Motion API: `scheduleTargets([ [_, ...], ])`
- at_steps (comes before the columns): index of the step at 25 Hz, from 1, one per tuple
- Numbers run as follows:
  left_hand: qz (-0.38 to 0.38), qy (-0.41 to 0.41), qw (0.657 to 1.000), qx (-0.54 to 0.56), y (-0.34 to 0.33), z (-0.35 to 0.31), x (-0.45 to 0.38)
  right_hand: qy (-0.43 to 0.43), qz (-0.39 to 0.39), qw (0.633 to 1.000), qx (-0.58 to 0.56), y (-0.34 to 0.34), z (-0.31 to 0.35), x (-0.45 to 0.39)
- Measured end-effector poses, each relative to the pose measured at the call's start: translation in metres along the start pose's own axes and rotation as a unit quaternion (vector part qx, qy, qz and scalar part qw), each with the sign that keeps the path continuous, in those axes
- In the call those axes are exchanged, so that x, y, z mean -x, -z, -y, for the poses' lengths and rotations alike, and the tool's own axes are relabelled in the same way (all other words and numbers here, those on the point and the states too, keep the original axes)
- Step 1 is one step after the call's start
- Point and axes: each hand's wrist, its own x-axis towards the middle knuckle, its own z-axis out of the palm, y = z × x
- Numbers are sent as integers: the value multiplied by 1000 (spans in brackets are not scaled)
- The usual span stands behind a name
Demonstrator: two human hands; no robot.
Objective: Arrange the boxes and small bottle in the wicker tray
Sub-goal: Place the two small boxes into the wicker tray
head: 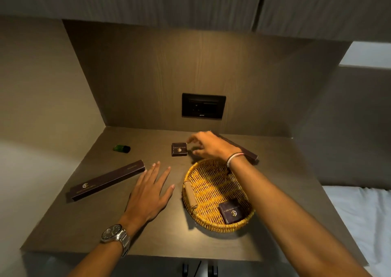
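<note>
1. While the right hand (208, 146) hovers just beyond the far rim of the wicker tray (211, 192), fingers spread and holding nothing, it looks set to take the small square box (179, 149) lying flat on the tabletop (84, 224) just past that rim.
2. To do this well, pinch the box by its two side edges, lift it clear of the rim, and lay it flat beside the matching box (230, 212) already at the tray's near edge.
3. Left of the tray, the left hand (151, 192) rests open and flat on the tabletop, empty.
4. Both small boxes are dark brown with a pale logo on top.
5. Further left of the tray lies a long dark box (106, 180); another long box (249, 153) lies behind it, partly hidden by the right wrist.
6. Far left of the tray, the small green bottle (121, 148) lies on its side.
</note>
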Motion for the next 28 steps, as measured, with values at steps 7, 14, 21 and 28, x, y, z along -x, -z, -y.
scheduleTargets([
  [7,-11,5,1000,11,2,0,-2,8,47,994,96,-29,30,-66],
  [14,-22,-8,1000,-13,0,-1,-1,39,40,994,92,23,11,3],
  [21,-20,-14,999,-24,-4,1,-1,-88,244,946,195,-19,-8,70],
  [28,-15,-11,1000,-25,-4,2,-2,-74,218,964,134,-6,-11,66],
])
